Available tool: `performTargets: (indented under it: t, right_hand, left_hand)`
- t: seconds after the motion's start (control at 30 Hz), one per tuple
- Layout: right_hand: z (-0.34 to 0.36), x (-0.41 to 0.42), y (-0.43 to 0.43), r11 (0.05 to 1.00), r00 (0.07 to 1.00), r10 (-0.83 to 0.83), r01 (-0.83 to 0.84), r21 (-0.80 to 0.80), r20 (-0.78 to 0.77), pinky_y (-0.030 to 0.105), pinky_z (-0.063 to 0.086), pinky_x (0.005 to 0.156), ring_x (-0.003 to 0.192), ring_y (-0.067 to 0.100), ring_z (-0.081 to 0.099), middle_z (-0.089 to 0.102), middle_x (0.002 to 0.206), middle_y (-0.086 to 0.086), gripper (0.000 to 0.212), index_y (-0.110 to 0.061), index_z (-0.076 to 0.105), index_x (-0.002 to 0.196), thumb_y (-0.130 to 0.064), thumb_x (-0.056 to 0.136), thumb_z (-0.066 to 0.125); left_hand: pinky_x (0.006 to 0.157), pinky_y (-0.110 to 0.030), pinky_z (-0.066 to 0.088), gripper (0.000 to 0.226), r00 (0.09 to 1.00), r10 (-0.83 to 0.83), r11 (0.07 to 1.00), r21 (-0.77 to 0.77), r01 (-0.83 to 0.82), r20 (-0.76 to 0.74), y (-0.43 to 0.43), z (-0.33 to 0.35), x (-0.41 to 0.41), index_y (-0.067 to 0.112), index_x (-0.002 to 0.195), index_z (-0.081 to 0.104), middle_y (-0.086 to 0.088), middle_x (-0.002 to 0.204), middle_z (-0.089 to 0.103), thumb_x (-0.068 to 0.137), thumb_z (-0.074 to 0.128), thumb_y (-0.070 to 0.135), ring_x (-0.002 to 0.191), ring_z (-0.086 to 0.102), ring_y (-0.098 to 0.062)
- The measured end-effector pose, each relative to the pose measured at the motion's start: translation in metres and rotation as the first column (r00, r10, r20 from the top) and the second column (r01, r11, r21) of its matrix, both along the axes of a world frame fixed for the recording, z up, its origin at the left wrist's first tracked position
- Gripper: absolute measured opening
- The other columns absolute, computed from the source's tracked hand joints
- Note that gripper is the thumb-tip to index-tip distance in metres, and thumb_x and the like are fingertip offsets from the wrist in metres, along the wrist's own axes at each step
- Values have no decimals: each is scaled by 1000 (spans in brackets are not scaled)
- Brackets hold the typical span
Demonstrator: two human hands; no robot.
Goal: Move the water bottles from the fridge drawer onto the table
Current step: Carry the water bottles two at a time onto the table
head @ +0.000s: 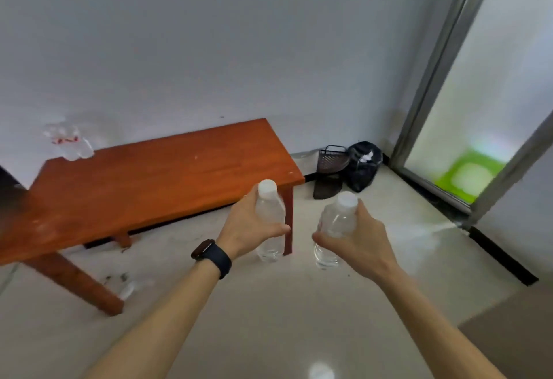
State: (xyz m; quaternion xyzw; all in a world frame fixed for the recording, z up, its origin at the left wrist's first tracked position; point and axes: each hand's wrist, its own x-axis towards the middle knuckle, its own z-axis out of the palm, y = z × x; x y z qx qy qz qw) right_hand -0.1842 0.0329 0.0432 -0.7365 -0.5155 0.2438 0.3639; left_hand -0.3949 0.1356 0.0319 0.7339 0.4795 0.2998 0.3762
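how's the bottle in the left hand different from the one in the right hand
The left bottle stands nearly upright in the left hand; the right bottle leans, cap to the right, in the right hand. The left bottle shows before the table corner, the right bottle over the floor. Both are clear and white-capped.

My left hand [244, 224] gripped one clear water bottle [270, 223] upright, and my right hand [357, 239] gripped a second bottle [333, 229], both white-capped and held above the pale floor [269, 313]. The wooden table [143, 181] stood ahead to the left against the wall, with clear bottles [70, 142] blurred at its far corner. A dark watch [212, 257] sat on my left wrist.
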Motion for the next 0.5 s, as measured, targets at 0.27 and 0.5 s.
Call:
performTargets:
  t: [0.27, 0.5]
  right_hand:
    - [-19, -229, 146, 961, 959, 275, -276, -8, -75, 34, 56, 75, 92, 11, 62, 63, 99, -12, 66, -34, 47, 113, -49, 61, 85]
    - [-38, -369, 229, 911, 903, 402, -411, -30, -152, 21, 49, 68, 92, 7, 64, 66, 101, -12, 63, -32, 50, 112, -49, 64, 88]
  left_hand:
    - [73, -20, 45, 67, 945, 320, 948, 27, -318, -75, 81, -4, -259, 34, 118, 47, 16, 103, 59, 67, 90, 34, 95, 58, -4]
    - [82, -21, 41, 68, 892, 445, 895, 34, -444, -80, 139, -11, -410, 34, 121, 45, 17, 107, 57, 70, 90, 33, 98, 56, -3]
